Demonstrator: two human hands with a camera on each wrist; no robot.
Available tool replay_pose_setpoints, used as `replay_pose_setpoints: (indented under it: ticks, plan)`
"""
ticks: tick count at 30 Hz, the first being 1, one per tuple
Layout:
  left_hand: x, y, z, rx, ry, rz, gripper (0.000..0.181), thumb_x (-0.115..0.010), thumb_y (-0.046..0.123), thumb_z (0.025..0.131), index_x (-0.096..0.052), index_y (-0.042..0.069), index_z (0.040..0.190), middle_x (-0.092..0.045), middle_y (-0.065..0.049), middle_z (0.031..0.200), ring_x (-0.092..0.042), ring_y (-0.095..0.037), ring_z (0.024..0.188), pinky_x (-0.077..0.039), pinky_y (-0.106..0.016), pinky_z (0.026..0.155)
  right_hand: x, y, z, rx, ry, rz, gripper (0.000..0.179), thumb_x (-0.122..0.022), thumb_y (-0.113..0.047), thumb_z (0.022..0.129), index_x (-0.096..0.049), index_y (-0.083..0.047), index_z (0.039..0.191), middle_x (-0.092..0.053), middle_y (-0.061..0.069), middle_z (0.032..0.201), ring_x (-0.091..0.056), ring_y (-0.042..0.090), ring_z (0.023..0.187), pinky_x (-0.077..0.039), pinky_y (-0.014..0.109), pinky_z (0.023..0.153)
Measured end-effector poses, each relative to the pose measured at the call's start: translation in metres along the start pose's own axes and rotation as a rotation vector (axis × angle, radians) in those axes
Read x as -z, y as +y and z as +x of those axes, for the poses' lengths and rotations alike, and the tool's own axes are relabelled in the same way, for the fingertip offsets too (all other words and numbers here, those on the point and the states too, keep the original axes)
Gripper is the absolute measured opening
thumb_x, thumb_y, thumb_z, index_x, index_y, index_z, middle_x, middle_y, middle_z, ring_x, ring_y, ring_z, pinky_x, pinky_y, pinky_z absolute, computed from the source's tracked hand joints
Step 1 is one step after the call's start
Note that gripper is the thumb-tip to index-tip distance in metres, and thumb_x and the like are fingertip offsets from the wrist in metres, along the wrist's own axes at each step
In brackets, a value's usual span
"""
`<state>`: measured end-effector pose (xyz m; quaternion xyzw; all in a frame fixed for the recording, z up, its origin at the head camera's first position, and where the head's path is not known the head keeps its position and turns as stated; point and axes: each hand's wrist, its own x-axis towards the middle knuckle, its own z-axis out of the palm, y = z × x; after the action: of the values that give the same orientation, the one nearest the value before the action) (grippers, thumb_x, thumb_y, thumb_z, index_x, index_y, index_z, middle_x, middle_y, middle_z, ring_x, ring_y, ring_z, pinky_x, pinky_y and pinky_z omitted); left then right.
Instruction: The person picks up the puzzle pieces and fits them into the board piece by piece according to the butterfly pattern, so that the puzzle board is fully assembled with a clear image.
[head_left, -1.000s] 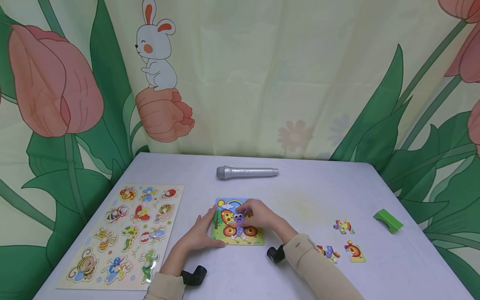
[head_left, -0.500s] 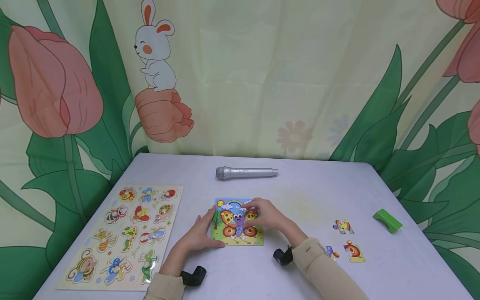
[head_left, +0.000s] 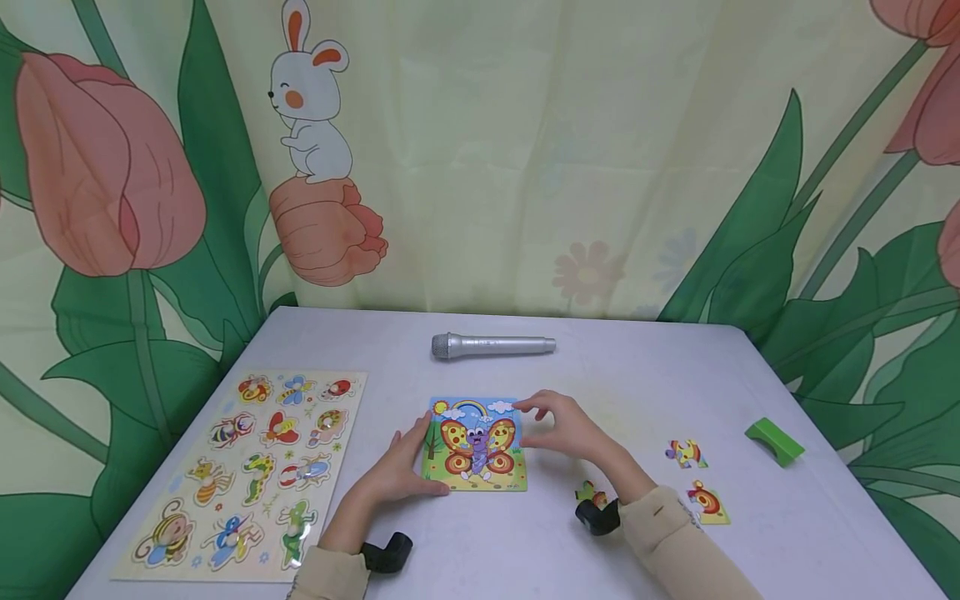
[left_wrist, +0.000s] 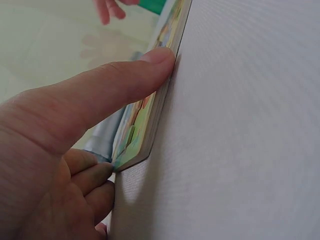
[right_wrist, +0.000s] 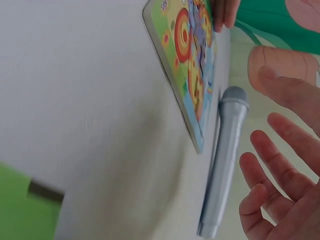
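Observation:
A butterfly jigsaw puzzle (head_left: 480, 475) lies flat on the table, its picture fully in sight in the head view. My left hand (head_left: 405, 467) holds its near-left corner. In the left wrist view the thumb (left_wrist: 159, 56) is against the near edge, and the other fingers are bent at the left side. Just off the puzzle's right edge, my right hand (head_left: 566, 427) has its thumb and fingers parted, with nothing between them. The right wrist view shows these fingers (right_wrist: 280, 160) loosely spread. A loose puzzle piece (head_left: 590, 492) lies near the right wrist.
Two more loose pieces, one purple and yellow (head_left: 686, 453) and one with an orange spiral (head_left: 708, 503), lie to the right. Beyond them is a green arched block (head_left: 776, 442). A silver microphone (head_left: 495, 345) lies behind the puzzle; an insect picture board (head_left: 202, 525) is at left.
My right hand has let go and drawn back rightward from the puzzle, uncovering the butterfly's right wing. Its sleeve now covers a piece at right. The left hand stays put.

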<state>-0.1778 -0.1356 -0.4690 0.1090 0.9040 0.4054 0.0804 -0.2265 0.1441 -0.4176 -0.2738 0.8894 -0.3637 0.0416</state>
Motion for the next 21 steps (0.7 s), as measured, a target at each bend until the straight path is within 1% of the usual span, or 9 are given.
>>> replay_pose_setpoints:
  ticks: [4,11,14,17,21]
  plan:
    - [0.000,-0.001,0.000,0.009,-0.003,-0.004,0.113,-0.084,0.033,0.061,-0.016,0.003,0.146,-0.022,-0.020,0.148,-0.012,-0.033,0.137,-0.002,-0.047,0.112,0.012,0.005,-0.010,-0.006,0.038,-0.018,0.048,-0.078,-0.013,0.071,-0.062,-0.003,0.115,-0.061,0.014,0.106,-0.054,0.029,0.088,-0.049,0.045,0.069]
    - [0.000,-0.001,0.001,0.018,0.001,0.005,0.113,-0.084,0.034,0.061,-0.016,0.004,0.146,-0.022,-0.019,0.148,-0.012,-0.033,0.137,-0.002,-0.047,0.112,0.031,0.017,-0.030,-0.034,0.095,-0.053,0.047,-0.077,-0.012,0.072,-0.062,-0.006,0.116,-0.060,0.013,0.106,-0.055,0.028,0.089,-0.050,0.038,0.064]
    - [-0.001,-0.001,0.000,0.021,0.000,0.002,0.113,-0.084,0.034,0.060,-0.016,0.004,0.146,-0.021,-0.019,0.148,-0.012,-0.034,0.137,-0.002,-0.048,0.111,0.038,0.025,-0.039,-0.028,0.112,-0.070,0.047,-0.077,-0.013,0.072,-0.062,-0.006,0.115,-0.060,0.013,0.106,-0.055,0.030,0.090,-0.049,0.038,0.062]
    - [-0.001,-0.001,0.000,0.018,0.003,0.001,0.113,-0.084,0.034,0.060,-0.016,0.004,0.146,-0.021,-0.020,0.148,-0.012,-0.034,0.137,-0.002,-0.048,0.111,0.047,0.034,-0.050,-0.029,0.137,-0.096,0.046,-0.078,-0.013,0.072,-0.062,-0.006,0.115,-0.060,0.013,0.106,-0.055,0.030,0.089,-0.048,0.034,0.060]
    - [-0.001,-0.002,0.001,0.006,0.004,0.006,0.113,-0.084,0.035,0.060,-0.016,0.004,0.146,-0.022,-0.020,0.148,-0.013,-0.033,0.137,-0.002,-0.047,0.112,0.061,0.046,-0.064,-0.066,0.173,-0.137,0.047,-0.078,-0.016,0.071,-0.063,-0.006,0.114,-0.060,0.012,0.106,-0.055,0.027,0.088,-0.046,0.029,0.059]
